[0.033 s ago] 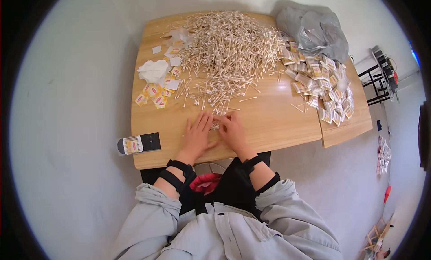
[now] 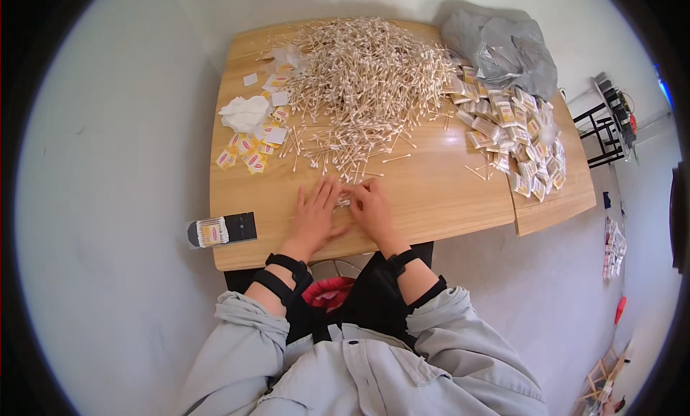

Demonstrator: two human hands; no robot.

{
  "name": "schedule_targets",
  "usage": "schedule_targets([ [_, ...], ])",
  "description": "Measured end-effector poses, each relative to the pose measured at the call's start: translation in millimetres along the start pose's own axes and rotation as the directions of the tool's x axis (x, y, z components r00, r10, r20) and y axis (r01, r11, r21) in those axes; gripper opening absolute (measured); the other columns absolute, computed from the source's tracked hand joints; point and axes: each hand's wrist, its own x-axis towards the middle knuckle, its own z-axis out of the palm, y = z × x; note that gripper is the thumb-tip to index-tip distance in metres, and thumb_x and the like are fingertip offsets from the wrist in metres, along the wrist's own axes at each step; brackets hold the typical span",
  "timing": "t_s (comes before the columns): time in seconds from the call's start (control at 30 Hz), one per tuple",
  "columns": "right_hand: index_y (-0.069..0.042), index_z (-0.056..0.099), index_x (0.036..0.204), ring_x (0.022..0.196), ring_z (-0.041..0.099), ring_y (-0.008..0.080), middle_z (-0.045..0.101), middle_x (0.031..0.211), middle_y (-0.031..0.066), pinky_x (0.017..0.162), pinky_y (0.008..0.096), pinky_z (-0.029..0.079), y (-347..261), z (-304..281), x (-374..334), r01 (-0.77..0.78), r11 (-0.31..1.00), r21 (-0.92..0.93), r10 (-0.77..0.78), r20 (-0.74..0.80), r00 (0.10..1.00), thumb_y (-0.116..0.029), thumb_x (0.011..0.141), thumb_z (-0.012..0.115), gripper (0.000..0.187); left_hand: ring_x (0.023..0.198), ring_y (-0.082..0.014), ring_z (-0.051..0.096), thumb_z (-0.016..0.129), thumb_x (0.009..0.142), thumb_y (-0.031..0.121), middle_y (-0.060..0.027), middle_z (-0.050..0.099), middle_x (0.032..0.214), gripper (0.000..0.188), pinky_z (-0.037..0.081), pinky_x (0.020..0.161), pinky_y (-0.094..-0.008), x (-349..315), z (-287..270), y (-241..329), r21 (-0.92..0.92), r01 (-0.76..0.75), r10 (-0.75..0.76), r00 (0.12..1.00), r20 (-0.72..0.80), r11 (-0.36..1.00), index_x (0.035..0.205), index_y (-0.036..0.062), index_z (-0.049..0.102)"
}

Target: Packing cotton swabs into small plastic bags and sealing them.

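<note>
Near the table's front edge, my left hand (image 2: 314,215) lies with its fingers stretched out, its fingertips beside a small bunch of cotton swabs (image 2: 343,201). Opposite it, my right hand (image 2: 369,206) has bent fingers closed at the other side of the same bunch. Only some white tips of these swabs show between the hands. Just beyond my fingertips begin the loose cotton swabs (image 2: 352,146) that spread from a large heap (image 2: 370,71) at the back of the table.
Yellow-and-white cards (image 2: 248,144) and a crumpled white tissue (image 2: 246,114) lie at the left. A black holder (image 2: 241,226) with a swab pack (image 2: 211,233) overhangs the left edge. Many filled packs (image 2: 528,143) and a grey plastic bag (image 2: 503,49) are at the right of the wooden table (image 2: 445,200).
</note>
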Motion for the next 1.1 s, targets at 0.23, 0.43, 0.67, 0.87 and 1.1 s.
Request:
schedule_targets([
  [0.23,-0.01,0.069,0.092,0.081,0.057,0.0316,0.054,0.088,0.0129,0.069,0.0405,0.048,4,1,-8,-0.061,0.997,0.038,0.06,0.019,0.998,-0.008,0.076,0.068,0.016,0.143,-0.0273,0.018,0.068,0.076,0.05,-0.0175,0.024,0.152,0.096,0.011,0.115,-0.0531,-7,8,0,0.005,0.244,-0.24,0.96,-0.146,0.97,0.146,0.0001,0.024],
  [0.43,-0.01,0.069,0.089,0.077,0.058,0.0293,0.055,0.082,0.0095,0.067,0.0396,0.048,-1,2,-7,-0.034,0.999,0.02,0.034,0.003,0.999,-0.008,0.077,0.069,0.012,0.143,-0.0283,0.02,0.065,0.082,0.039,-0.0162,0.026,0.152,0.082,0.012,0.115,-0.0522,-28,13,5,0.026,0.11,-0.105,0.981,-0.161,0.994,0.144,-0.0007,0.028],
  [0.67,-0.009,0.068,0.09,0.065,0.059,0.0255,0.055,0.078,0.0093,0.059,0.0357,0.048,6,2,8,-0.12,0.993,-0.017,0.117,-0.112,0.987,-0.011,0.083,0.067,0.008,0.144,-0.0286,0.017,0.062,0.086,0.034,-0.0154,0.021,0.154,0.079,0.012,0.114,-0.052,-40,4,3,-0.038,0.122,-0.126,0.983,-0.131,0.992,0.147,0.0022,0.024],
  [0.87,-0.011,0.066,0.09,0.068,0.06,0.028,0.057,0.081,0.0103,0.06,0.0385,0.048,11,-3,22,-0.206,0.978,-0.01,0.203,-0.146,0.968,-0.013,0.085,0.065,0.006,0.142,-0.03,0.021,0.063,0.084,0.034,-0.0156,0.024,0.152,0.078,0.012,0.115,-0.0494,-52,7,-5,-0.057,0.159,-0.167,0.97,-0.175,0.986,0.145,0.0019,0.027],
  [1.1,-0.012,0.067,0.09,0.069,0.061,0.0267,0.058,0.082,0.0094,0.06,0.038,0.049,30,-17,30,-0.272,0.957,-0.096,0.238,-0.273,0.932,-0.014,0.084,0.065,0.007,0.133,-0.0318,0.033,0.067,0.081,0.028,-0.0155,0.038,0.142,0.071,0.021,0.111,-0.0474,-58,-1,-16,-0.142,0.27,-0.294,0.937,-0.189,0.952,0.139,0.0002,0.037],
])
